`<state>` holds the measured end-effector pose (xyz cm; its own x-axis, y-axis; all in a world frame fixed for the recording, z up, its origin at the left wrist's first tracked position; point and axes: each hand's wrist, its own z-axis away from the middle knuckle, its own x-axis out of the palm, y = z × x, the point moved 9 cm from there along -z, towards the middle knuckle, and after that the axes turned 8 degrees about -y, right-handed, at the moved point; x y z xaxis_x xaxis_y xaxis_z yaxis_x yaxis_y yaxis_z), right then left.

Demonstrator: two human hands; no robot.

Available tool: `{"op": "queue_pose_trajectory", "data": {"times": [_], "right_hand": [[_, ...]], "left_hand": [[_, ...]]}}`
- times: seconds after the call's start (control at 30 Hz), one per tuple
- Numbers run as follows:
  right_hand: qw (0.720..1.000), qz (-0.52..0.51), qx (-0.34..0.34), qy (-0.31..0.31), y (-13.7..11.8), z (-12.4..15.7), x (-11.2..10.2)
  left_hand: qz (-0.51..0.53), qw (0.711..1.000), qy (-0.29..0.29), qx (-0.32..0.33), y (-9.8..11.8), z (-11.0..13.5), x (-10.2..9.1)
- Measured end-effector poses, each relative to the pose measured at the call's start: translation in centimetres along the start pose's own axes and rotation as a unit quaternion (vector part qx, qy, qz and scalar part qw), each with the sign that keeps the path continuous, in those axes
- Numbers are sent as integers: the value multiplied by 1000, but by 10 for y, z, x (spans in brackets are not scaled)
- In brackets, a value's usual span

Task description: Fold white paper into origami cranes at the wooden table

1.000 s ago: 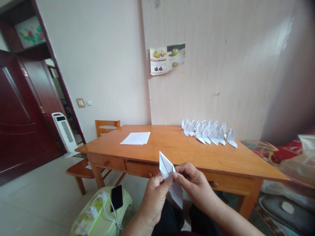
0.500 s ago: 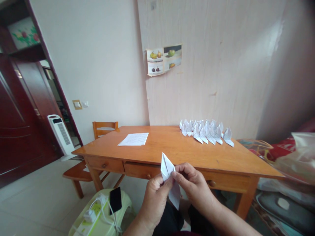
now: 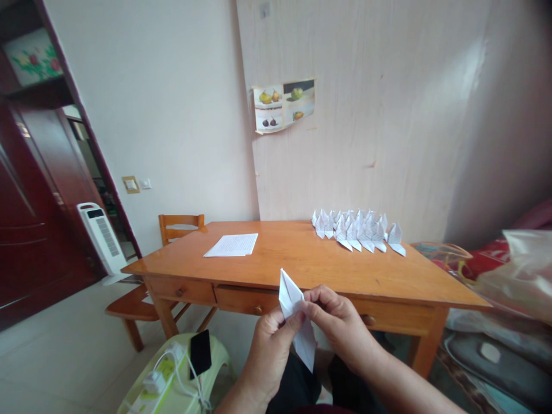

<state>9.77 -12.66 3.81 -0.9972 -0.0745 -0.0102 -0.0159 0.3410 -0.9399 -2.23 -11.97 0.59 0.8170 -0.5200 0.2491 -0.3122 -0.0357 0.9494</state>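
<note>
A narrow piece of folded white paper [image 3: 290, 297], pointed at its top and bottom ends, is held above my lap in front of the table. My left hand [image 3: 271, 351] pinches its middle from the left, thumb lying across the front. On the right edge, my right hand [image 3: 334, 316] grips the same folded paper between thumb and fingers. Its lower point hangs below both hands. At the table's back right stand several folded paper pieces [image 3: 360, 230] in close rows. A stack of paper sheets [image 3: 232, 245] with printed lines lies on the table's left part.
The wooden table [image 3: 276, 261] has drawers along its front edge. Left of my legs, a pale green stool [image 3: 222, 359] carries a power strip, cables and a black phone [image 3: 200, 353]. A wooden bench [image 3: 129, 305] stands at the left; bags [image 3: 517, 282] are piled at the right.
The whole view has shifted slightly, so the room sits a little further left. Both hands keep their hold on the folded paper, with hardly any movement.
</note>
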Motion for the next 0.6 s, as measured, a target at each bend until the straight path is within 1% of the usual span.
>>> {"op": "queue_pose_trajectory", "data": {"times": [0.2,0.37,0.6], "right_hand": [[1000,-24,11,13,1,0,-2],[999,-43,14,23,-2,2,-1],[996,-81,20,26,-2,4,0]], "left_hand": [[-8,1000,-8,10,1,0,1],[-14,1000,-13,19,4,-1,3],[-21,999,-25,21,4,-2,4]]}}
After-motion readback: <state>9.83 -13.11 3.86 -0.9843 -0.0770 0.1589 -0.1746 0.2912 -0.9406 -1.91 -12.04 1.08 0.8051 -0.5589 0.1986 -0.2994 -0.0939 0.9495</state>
